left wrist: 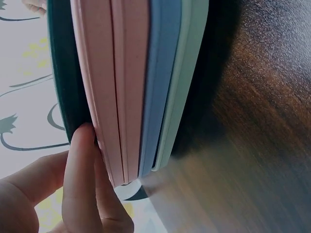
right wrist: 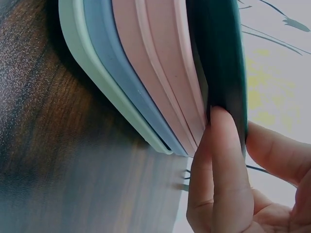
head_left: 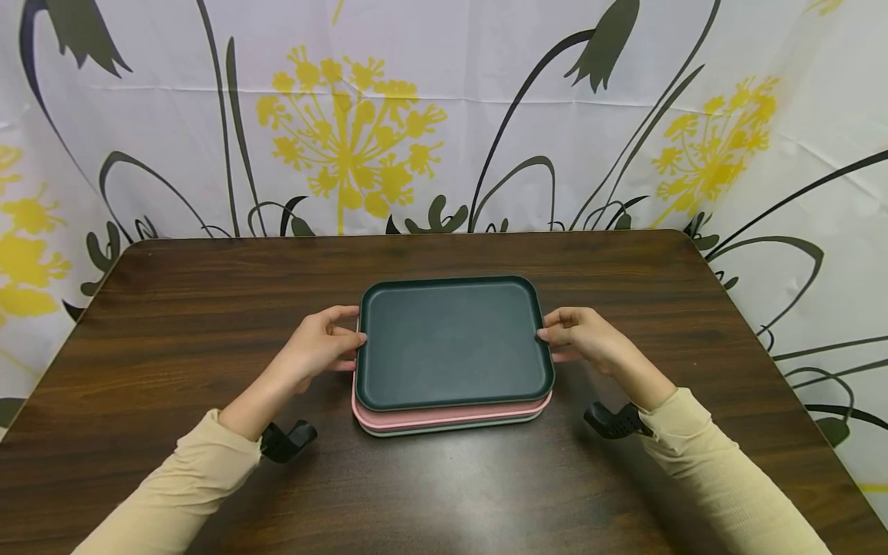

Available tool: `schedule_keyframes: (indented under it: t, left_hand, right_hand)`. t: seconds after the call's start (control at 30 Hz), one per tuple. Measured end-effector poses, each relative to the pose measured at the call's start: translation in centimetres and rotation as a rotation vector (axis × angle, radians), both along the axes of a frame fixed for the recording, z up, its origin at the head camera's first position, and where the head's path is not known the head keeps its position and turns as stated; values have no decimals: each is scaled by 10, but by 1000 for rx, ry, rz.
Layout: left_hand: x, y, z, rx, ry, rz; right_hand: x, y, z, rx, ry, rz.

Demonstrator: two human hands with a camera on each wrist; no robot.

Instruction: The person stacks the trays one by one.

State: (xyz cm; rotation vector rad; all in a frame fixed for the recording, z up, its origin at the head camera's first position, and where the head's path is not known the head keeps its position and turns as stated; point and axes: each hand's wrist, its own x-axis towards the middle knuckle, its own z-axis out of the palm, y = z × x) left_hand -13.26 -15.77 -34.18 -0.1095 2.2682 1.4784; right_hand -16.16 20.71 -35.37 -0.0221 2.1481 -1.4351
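A dark green rectangular tray (head_left: 454,343) lies uppermost on a stack of trays. My left hand (head_left: 321,343) pinches its left short side, thumb on the rim and fingertips under the edge. At the opposite short side, my right hand (head_left: 586,335) pinches it the same way. Below it are two pink trays (left wrist: 109,87), a blue tray (left wrist: 163,82) and a light green tray (left wrist: 187,82) at the bottom. The right wrist view shows fingertips (right wrist: 223,121) between the dark green tray (right wrist: 226,63) and the upper pink one, with a narrow dark gap there.
The stack stands near the middle of a dark brown wooden table (head_left: 451,493). Behind the table's far edge hangs a white curtain (head_left: 486,46) printed with yellow and grey flowers. A black wrist device (head_left: 287,441) is on the left wrist, another (head_left: 613,420) on the right.
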Motion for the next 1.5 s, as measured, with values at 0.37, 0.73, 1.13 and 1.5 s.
schedule_keyframes:
  t: [0.37,0.73,1.13,1.5]
  left_hand:
    - [2,1,0,-39,15,1]
    - [4,1,0,-41,8,5]
    - [4,-1,3,-45,-26,-21]
    - [5,-2,0,-62,-31,-46]
  right_hand:
    - [0,1,-2,-8,-21,9]
    - [1,1,-1,-9,-33,17]
    - [-2,1,-2,3,-14,14]
    - [-1,-3,-6,-3,-3,10]
